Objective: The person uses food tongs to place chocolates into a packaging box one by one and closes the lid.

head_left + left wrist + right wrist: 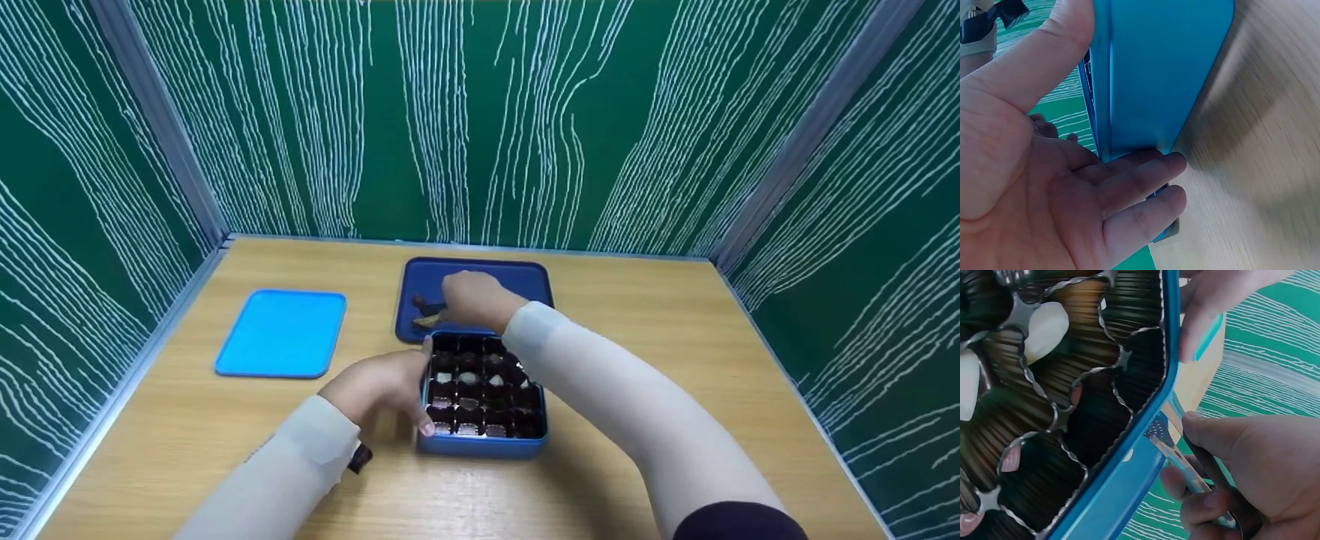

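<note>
A blue tin (pixel 481 448) stands open on the table, with a dark divided insert inside. White and brown chocolates (pixel 468 378) sit in some of its compartments; in the right wrist view a white chocolate (pixel 1048 332) shows up close. My left hand (pixel 386 382) holds the tin's left side, thumb at the near corner and fingers round the far one. Beyond the tin, my right hand (pixel 480 300) grips metal tongs (pixel 1188 467) with perforated tips. The tongs point down over a dark blue tray (pixel 517 281), where small brown pieces (pixel 420 301) lie.
A light blue tray or lid (pixel 281 334) lies flat at the left of the wooden table (pixel 645 337). Green walls (pixel 480 120) with white wavy lines enclose the back and both sides. A small black object (pixel 360 457) shows by the left wrist.
</note>
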{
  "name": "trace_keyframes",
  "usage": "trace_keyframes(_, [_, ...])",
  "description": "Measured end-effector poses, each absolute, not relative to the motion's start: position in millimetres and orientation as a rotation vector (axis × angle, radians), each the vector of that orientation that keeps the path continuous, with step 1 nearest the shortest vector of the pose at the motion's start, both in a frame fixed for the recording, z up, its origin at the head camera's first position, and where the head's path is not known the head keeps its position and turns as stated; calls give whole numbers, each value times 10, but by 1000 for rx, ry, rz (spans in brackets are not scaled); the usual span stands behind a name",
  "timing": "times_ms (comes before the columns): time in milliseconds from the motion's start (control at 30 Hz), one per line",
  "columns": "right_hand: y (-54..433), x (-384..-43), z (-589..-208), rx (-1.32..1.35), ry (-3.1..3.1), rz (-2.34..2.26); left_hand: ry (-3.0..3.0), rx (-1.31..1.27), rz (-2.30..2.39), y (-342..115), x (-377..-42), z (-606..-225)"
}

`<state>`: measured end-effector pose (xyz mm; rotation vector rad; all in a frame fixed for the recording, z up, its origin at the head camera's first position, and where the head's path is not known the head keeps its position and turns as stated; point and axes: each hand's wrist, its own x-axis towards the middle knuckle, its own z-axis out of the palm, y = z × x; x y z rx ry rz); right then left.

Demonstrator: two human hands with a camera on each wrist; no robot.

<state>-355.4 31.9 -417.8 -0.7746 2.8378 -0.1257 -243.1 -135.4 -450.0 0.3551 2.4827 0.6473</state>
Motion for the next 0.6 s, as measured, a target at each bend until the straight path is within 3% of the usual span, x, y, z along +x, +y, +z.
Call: trace_keyframes(600, [585, -3590, -3987, -720, 2863, -105, 2483, 354, 631, -1351, -2415, -4467])
